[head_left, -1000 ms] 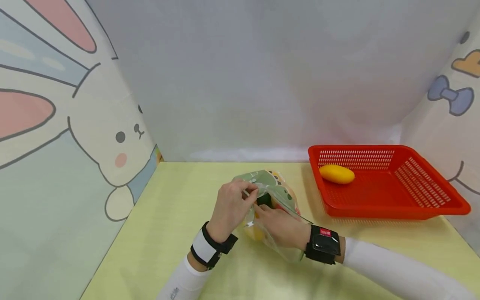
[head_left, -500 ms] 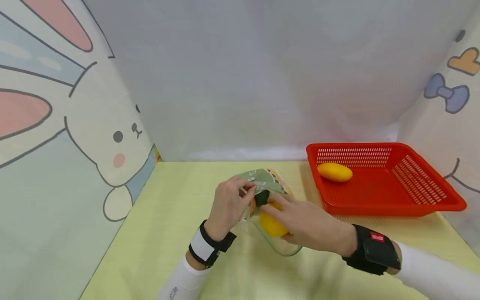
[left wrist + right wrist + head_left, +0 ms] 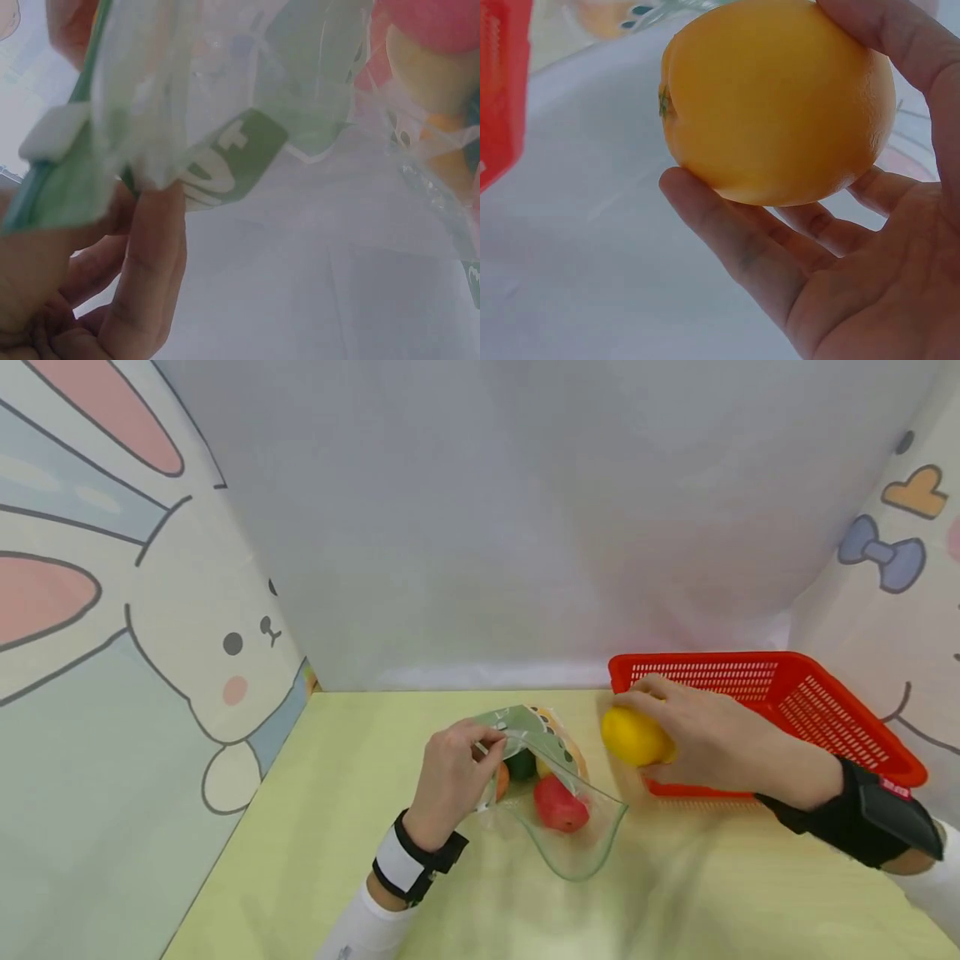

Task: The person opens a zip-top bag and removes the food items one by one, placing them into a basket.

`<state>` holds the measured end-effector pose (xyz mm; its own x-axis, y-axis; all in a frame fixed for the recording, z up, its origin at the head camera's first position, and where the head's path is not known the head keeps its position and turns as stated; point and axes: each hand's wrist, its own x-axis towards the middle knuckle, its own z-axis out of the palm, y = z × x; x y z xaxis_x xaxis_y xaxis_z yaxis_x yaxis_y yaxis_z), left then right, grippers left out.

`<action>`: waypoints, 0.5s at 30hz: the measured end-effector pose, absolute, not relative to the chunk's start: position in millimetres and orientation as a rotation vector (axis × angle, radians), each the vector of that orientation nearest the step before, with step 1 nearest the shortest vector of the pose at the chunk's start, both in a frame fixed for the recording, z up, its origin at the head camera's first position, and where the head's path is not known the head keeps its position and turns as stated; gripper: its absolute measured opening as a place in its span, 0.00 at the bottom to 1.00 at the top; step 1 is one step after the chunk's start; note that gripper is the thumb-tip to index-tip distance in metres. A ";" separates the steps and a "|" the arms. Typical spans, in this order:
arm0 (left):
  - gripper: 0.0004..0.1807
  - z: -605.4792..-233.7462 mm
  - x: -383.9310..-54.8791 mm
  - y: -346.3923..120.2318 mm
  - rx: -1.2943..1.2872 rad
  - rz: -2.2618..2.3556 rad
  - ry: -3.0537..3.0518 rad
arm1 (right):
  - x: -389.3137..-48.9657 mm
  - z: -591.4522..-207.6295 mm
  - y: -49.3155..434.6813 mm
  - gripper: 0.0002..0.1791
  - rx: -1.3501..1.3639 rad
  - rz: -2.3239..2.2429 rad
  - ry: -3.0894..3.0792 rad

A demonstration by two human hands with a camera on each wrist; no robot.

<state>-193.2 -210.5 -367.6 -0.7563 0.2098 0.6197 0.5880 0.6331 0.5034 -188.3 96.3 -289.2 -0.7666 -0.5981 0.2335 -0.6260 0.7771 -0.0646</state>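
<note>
My left hand (image 3: 453,777) pinches the edge of a clear plastic bag (image 3: 592,852) with green print. Inside the bag lie a red fruit (image 3: 561,804), a dark green piece (image 3: 521,765) and an orange-coloured one (image 3: 502,782). In the left wrist view, finger and thumb grip the bag's green zip edge (image 3: 86,67). Fingers and thumb of my right hand (image 3: 712,739) hold a plump yellow fruit (image 3: 636,737) above the table at the red basket's near left corner. The right wrist view shows the fruit's (image 3: 772,105) small green stem end.
A red plastic basket (image 3: 847,714) with slotted walls stands at the table's back right, partly covered by my right hand. A grey-white backdrop (image 3: 480,527) rises behind the yellow-green table (image 3: 360,743). Rabbit-printed sheets (image 3: 180,635) flank the sides.
My right hand has come out of the bag with the yellow fruit and moved right to the basket, hiding the yellow fruit seen there earlier. My left hand keeps its pinch on the bag.
</note>
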 end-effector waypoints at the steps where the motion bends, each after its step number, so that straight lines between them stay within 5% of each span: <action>1: 0.03 -367.9 -193.3 -210.8 -0.624 -0.977 -2.340 | -196.3 -289.8 103.3 0.40 0.937 0.212 -2.785; 15: 0.03 -369.4 -194.4 -210.5 -0.635 -0.991 -2.335 | -316.4 -337.4 216.1 0.40 0.507 0.179 -3.154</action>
<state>-194.4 -210.5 -369.4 -0.7547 0.2141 0.6202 0.5948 0.6221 0.5091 -316.4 216.1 -337.4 -0.9481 -0.3155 -0.0392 -0.3090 0.9435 -0.1194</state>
